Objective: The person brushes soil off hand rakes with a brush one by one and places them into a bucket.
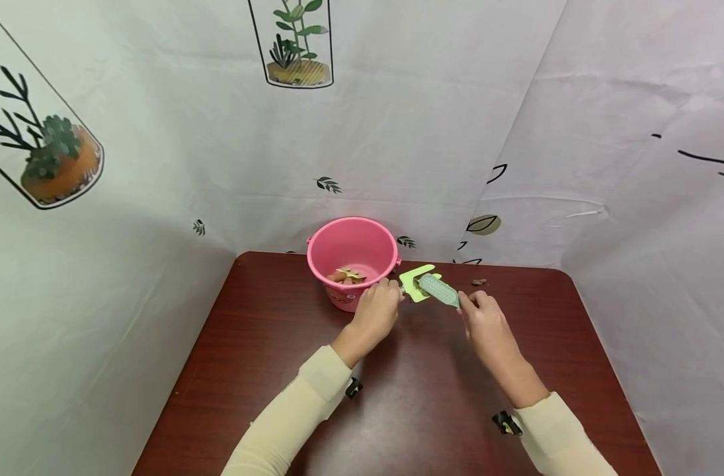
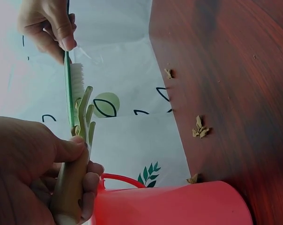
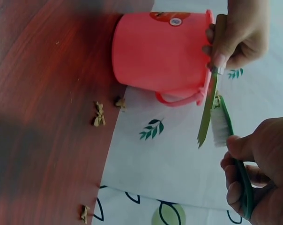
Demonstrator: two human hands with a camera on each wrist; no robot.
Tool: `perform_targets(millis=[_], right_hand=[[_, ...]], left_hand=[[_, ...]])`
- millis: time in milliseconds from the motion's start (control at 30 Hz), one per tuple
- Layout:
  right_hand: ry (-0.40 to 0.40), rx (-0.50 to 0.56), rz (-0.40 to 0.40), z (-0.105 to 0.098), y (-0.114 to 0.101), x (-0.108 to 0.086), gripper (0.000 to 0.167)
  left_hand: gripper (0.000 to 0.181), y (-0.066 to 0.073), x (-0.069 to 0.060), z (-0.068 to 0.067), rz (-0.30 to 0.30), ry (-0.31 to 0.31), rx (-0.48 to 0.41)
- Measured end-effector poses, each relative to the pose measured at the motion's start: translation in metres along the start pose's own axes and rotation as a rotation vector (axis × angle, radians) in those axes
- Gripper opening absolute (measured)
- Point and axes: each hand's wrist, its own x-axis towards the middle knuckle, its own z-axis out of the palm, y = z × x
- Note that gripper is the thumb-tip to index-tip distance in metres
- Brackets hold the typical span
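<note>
In the head view my left hand (image 1: 376, 307) grips the wooden handle of a small yellow-green garden fork (image 1: 410, 280), just right of a pink bucket (image 1: 351, 239). My right hand (image 1: 485, 324) pinches the handle of a green brush (image 1: 439, 291) whose white bristles (image 3: 220, 129) face the fork's tines. Bristles and tines are close together or touching, with small brownish bits (image 2: 78, 103) between them in the left wrist view. Both tools are held up above the table. Dry brown and yellowish pieces (image 1: 346, 276) lie in the bottom of the bucket.
The dark red-brown table (image 1: 248, 350) has several dry curled scraps (image 2: 201, 127) near its back edge, one of them close to the bucket. A white cloth (image 1: 397, 132) printed with plants hangs behind the table and on both sides.
</note>
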Motion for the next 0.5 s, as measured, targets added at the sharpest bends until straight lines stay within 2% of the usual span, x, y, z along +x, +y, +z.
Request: perform_targets(millis=[500], right_hand=[[0.009, -0.004, 0.057, -0.002, 0.028, 0.0, 0.027]], left_hand=[[0.02, -0.009, -0.004, -0.005, 0.001, 0.005, -0.018]])
